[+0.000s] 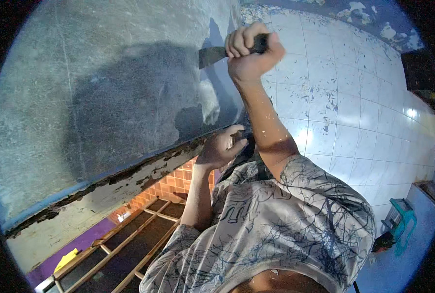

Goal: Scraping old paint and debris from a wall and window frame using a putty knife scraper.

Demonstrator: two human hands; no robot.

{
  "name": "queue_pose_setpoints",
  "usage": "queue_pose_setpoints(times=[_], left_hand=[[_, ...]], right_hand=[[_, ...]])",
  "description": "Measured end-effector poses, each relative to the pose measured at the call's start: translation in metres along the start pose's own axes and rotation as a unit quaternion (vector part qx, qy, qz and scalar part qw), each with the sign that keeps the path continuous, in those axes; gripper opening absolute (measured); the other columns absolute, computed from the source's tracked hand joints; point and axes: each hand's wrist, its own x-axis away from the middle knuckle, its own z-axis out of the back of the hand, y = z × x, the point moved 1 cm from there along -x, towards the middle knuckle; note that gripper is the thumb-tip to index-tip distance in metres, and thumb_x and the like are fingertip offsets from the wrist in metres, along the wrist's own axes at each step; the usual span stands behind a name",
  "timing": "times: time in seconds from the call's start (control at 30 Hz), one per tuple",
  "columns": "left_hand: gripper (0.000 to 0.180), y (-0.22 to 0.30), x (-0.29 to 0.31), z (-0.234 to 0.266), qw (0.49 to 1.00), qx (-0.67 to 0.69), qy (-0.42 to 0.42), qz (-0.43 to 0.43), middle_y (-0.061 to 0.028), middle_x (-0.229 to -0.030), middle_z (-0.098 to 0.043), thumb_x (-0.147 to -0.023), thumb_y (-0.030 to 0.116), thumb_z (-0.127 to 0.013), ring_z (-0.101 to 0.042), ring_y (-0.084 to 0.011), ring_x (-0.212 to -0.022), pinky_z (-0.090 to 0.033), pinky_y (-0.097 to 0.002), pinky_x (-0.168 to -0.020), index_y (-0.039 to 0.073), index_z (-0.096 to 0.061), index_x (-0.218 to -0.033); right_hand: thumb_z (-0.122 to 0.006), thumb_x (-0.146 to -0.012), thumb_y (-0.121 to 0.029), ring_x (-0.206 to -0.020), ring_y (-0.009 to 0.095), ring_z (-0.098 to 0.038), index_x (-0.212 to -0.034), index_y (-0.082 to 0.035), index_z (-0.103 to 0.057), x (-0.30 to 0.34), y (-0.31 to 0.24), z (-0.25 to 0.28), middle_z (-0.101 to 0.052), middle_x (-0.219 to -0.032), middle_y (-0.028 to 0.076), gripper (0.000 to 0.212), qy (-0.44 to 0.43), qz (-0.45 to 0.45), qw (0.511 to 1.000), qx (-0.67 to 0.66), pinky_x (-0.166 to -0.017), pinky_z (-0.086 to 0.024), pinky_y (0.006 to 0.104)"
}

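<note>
While the fingers (235, 45) of the right hand (252, 54) are curled tightly together around a black handle (260, 44), the thumb rises beside its butt end — a full fist, not a pinch. Out of that fist, to the left, juts the flat dark blade of a scraper (212, 57), in front of or against the grey wall (129, 29); whether its edge touches cannot be told.

I judge the scraper light and fairly stiff, its thin blade perhaps springing a little under pressure and sharp at the front. The handle is the place to hold it; dust could make the grip slippery.

Lower down, the left hand (221, 152) is bent near the wall's rough, peeling lower edge (144, 176), thumb and forefinger apart with something dark between them — I cannot tell whether they grip it.

Pale flecks dot the right forearm (264, 115), and the patterned shirt (271, 215) fills the space below. Farther out, dark chips (329, 100) are scattered over white floor tiles (347, 127), a teal plastic piece (407, 227) stands at the right, and a wooden lattice (124, 239) lies lower left, near a yellow item (67, 260).
</note>
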Motion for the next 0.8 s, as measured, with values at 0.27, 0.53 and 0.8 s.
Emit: queue_pose_setpoints(times=[0.27,0.53,0.8], left_hand=[[0.04,0.008,-0.003,-0.003,0.999,0.045,-0.012,0.013,-0.0159,-0.09,-0.058,-0.083,0.03,-0.054,-0.056,-0.0228,-0.083,-0.042,-0.0334,-0.073,0.0,-0.047,-0.109],[0.044,0.007,0.001,-0.016,0.996,0.08,-0.015,-0.024,-0.0185,-0.103,-0.056,-0.082,0.03,-0.054,-0.055,-0.0267,-0.096,-0.041,-0.0332,-0.081,0.0,-0.046,-0.113],[0.044,0.005,0.001,-0.015,0.999,0.004,-0.036,0.009,-0.0183,-0.106,-0.056,-0.082,0.03,-0.054,-0.055,-0.027,-0.099,-0.041,-0.0335,-0.082,0.002,-0.047,-0.115]], right_hand=[[-0.032,-0.083,-0.048,-0.04,0.012,-0.022,-0.057,-0.01,-0.031,0.01,0.02,0.008,-0.025,-0.044,-0.001,0.046,0.069,-0.099,0.991,0.061,-0.039,-0.02,0.0267],[-0.031,-0.083,-0.05,-0.038,0.014,-0.027,-0.058,-0.009,-0.038,0.036,0.04,0.007,-0.029,-0.043,0.001,0.048,0.008,-0.036,0.974,0.223,-0.036,-0.021,0.0261],[-0.031,-0.086,-0.044,-0.04,0.011,-0.022,-0.059,-0.009,-0.035,0.022,0.016,0.012,-0.025,-0.046,-0.001,0.045,0.012,0.02,1.0,-0.002,-0.039,-0.023,0.0253]])
